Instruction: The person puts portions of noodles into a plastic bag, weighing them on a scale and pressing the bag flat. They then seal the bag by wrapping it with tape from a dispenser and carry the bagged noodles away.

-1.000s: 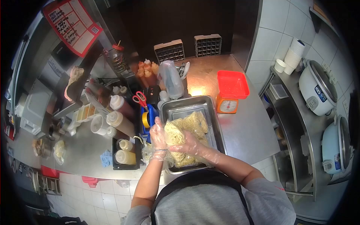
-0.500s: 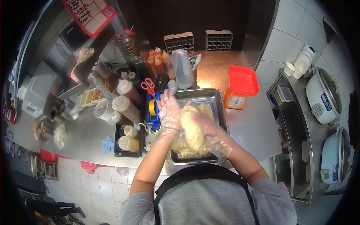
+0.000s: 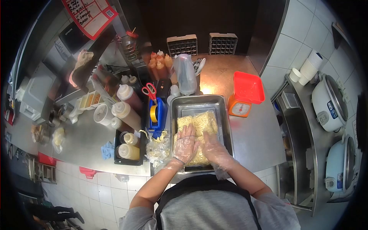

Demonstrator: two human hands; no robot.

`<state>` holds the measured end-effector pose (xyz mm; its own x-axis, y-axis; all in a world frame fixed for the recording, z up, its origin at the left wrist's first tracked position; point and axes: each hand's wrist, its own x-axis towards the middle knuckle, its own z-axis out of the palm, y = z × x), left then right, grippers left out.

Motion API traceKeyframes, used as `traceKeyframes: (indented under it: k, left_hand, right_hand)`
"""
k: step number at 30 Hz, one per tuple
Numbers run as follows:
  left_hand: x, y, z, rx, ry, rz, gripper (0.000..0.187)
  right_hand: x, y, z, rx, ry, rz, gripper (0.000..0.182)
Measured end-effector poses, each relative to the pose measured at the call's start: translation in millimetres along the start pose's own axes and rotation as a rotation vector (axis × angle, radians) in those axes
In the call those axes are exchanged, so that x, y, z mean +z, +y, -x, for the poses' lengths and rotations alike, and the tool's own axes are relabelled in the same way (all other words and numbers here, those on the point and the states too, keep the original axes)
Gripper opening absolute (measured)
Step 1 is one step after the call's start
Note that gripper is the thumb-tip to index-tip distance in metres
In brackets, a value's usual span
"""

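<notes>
Pale-yellow noodle blocks [image 3: 205, 122] are held in a rectangular steel tray [image 3: 197, 102], centre frame, partly beneath the outstretched fingers [image 3: 188, 132] of the plastic-gloved left hand [image 3: 184, 146]; the right hand's [image 3: 215, 150] opening cannot be told. A grey metal desk [image 3: 255, 143] is seen underneath, white wall tiles [image 3: 288, 48] at upper right.

It's a kitchen, with a shiny grey metal bench [image 3: 257, 142], big round white rice cooker [image 3: 325, 103] and orange squeezy plastic bottles [image 3: 161, 70].

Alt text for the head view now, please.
Gloved left hand and right hand rest on yellow noodle bundles in a metal tray on a steel counter. Squeeze bottles and a blue tape dispenser stand left of the tray; an orange scale with a red pan stands to its right.
</notes>
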<state>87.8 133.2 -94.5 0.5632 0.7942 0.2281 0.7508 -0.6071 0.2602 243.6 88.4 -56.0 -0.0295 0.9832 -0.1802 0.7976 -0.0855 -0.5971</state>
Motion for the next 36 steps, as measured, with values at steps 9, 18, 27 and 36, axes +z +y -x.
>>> traceKeyframes:
  k: [9,18,27,36]
  left_hand:
    - [9.2,-42.7,1.2,-0.067,-0.115,0.533,0.063]
    - [13.5,-24.2,-3.5,-0.132,-0.161,0.034,0.066]
    - [12.4,-33.2,-1.2,-0.186,0.009,0.271,0.064]
    - [26.9,-47.0,37.9,-0.364,0.216,0.536,0.059]
  right_hand:
    - [32.7,12.0,-37.2,-0.317,0.278,0.233,0.062]
    - [38.1,17.6,-34.5,-0.235,0.242,0.198,0.067]
    - [22.6,34.2,-42.1,-0.291,0.285,0.071,0.066]
    - [-8.8,109.8,7.7,-0.117,0.290,-0.088,0.063]
